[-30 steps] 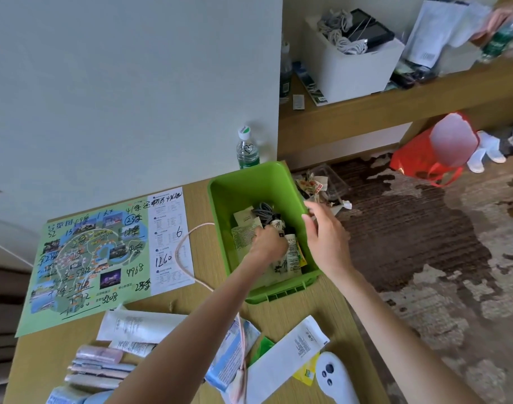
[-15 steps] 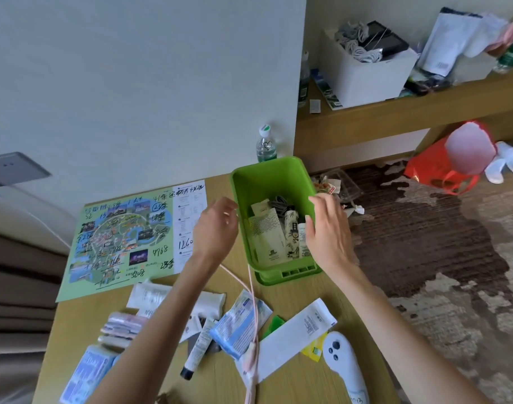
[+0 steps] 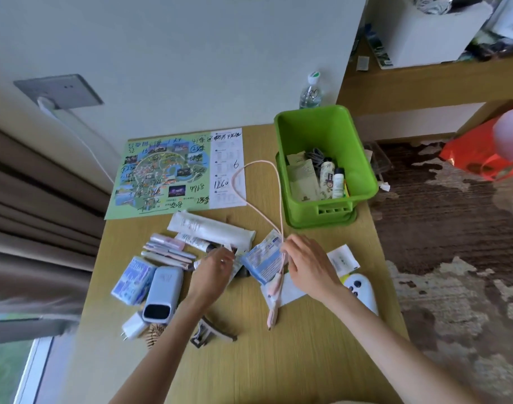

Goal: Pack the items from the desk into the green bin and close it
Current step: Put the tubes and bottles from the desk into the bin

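The green bin (image 3: 363, 158) stands open at the desk's far right, with sachets, small tubes and a grey cable inside. A pink cable (image 3: 240, 182) loops from beside the bin down to the desk middle. My right hand (image 3: 307, 269) has its fingertips pinched on that cable above a blue-white packet (image 3: 264, 258). My left hand (image 3: 213, 269) is curled over small tubes just below a long white tube (image 3: 208, 228); its grip is hidden. A pale blue power bank (image 3: 162, 293), a blue tissue pack (image 3: 133, 279) and pink sachets (image 3: 168, 249) lie to the left.
A hand-marked map (image 3: 173, 173) lies at the back of the desk. A white controller (image 3: 361, 290) sits near the right edge, with a hair claw (image 3: 208, 333), a charger plug (image 3: 134, 326) and a wooden brush (image 3: 154, 335) in front. A water bottle (image 3: 310, 91) stands behind the bin.
Both hands have left the bin and come down to the items in the desk middle. The right hand has reached the pink cable; the left has dropped onto the tubes.
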A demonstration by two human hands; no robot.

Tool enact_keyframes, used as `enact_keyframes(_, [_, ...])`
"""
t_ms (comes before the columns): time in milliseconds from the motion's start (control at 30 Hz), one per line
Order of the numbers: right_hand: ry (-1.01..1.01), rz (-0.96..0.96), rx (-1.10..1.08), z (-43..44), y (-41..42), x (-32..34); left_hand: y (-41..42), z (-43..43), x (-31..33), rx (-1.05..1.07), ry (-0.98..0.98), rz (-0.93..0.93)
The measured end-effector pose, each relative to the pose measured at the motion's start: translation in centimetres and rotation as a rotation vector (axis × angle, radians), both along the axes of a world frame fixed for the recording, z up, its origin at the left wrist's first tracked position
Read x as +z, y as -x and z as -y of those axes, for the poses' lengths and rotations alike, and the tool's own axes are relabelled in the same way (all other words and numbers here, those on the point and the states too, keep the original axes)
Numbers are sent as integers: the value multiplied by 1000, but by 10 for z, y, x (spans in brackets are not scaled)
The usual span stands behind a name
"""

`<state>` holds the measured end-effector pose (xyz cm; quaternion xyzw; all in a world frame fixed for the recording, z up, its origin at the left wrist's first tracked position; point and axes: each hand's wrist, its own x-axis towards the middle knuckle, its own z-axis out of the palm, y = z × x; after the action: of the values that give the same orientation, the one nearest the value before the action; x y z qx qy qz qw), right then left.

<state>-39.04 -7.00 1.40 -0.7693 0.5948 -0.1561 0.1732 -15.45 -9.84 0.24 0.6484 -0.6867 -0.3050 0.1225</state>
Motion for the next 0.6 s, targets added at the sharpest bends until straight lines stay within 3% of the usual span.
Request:
enact_keyframes(133, [-310,-231,95,-21,14,-27,0,-21,-15,-9,36,17])
enact_keyframes(367, [-283,-328,108,-13,8,-30,-1,-30,-29,41,-58,221])
enact_keyframes(600, [-448,-272,85,4,2,-16,13,-27,-27,123,-130,198])
